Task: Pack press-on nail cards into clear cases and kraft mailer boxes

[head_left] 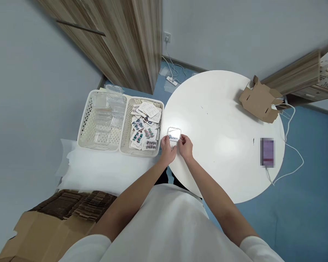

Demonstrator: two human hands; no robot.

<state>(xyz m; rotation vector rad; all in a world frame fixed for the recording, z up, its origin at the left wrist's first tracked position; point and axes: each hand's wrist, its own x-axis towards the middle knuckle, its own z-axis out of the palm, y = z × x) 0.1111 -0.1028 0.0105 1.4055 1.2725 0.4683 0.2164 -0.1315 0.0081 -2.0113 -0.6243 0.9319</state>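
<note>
Wall (235, 36): smooth, pale grey, meeting a blue floor (311, 182).
Cabinet (120, 40): streaky wood grain, straight edges, far left.
Round table (221, 109): white and smooth, glossy enough to throw back a bright spot of light.
Clear case (174, 134): small, transparent, with rounded corners, at the table's left edge; dark patterned pieces show along its near side, too small to make out.
Grip: left hand (168, 153) and right hand (186, 147) are close together, fingers pinched on the case's near left and near right corners.
Left basket (85, 122): off-white perforated plastic, holding clear plastic boxes (101, 117).
Right basket (138, 153): the same lattice, just beside, heaped with flat cards (150, 109), several bearing rows of glossy, nail-shaped pieces (137, 137).
Sheet (95, 169): white, thin, under the baskets' near side.
Folded carton (258, 100): matt brown cardboard with flaps, far right on the table.
Purple item (268, 151): rectangular, pixelated, on the table's right.
Flattened cardboard (43, 233): brown, ridged layers, near left.
</note>
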